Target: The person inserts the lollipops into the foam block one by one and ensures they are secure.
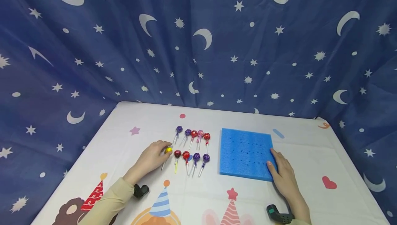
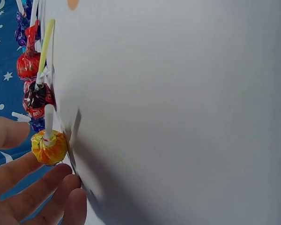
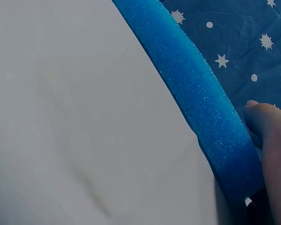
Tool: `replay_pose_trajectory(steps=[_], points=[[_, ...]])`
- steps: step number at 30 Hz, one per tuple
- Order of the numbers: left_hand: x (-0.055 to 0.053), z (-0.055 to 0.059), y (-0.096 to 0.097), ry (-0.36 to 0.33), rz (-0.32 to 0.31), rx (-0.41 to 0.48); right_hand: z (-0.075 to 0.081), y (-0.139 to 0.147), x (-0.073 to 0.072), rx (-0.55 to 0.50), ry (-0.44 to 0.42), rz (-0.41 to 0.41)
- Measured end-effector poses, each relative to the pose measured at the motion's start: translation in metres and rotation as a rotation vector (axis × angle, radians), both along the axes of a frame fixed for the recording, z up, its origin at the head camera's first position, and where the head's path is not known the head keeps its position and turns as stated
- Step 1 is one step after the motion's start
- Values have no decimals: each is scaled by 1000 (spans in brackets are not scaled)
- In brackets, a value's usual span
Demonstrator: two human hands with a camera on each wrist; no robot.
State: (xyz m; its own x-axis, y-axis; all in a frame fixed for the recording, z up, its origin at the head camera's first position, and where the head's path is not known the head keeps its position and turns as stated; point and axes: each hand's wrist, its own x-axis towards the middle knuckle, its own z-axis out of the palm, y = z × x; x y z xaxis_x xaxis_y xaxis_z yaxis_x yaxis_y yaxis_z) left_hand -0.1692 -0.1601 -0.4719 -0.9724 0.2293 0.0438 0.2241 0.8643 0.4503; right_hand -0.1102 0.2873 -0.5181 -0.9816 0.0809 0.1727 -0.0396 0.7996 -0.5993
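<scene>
My left hand [image 1: 152, 156] reaches around a yellow-wrapped lollipop [image 2: 49, 148] lying on the table. In the left wrist view its thumb [image 2: 9, 134] and spread fingers [image 2: 25, 199] stand on either side of the candy head, not closed on it. The lollipop's white stick [image 1: 163, 165] points toward the front. On the right, my right hand [image 1: 283, 174] rests against the right edge of a blue foam block [image 1: 245, 154], thumb over the top edge, fingers extended along the side. Small dark holes dot the top of the foam.
Beside the yellow one lie a dark red lollipop [image 1: 177, 154], a red lollipop [image 1: 186, 155] and purple lollipops [image 1: 206, 158]. Behind them runs another row of purple, red and pink lollipops [image 1: 200, 133]. A blue starry curtain [image 1: 217, 63] borders the white patterned tablecloth [image 1: 201, 194].
</scene>
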Motion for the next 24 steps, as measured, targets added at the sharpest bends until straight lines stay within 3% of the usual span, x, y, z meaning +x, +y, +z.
replay_pose_trajectory(steps=[9,24], points=[[-3,2,-4,-4,-30,4,-1,-2,1,5,39,5],[-6,2,-5,-50,-4,49,-1,-1,1,10,33,-4]])
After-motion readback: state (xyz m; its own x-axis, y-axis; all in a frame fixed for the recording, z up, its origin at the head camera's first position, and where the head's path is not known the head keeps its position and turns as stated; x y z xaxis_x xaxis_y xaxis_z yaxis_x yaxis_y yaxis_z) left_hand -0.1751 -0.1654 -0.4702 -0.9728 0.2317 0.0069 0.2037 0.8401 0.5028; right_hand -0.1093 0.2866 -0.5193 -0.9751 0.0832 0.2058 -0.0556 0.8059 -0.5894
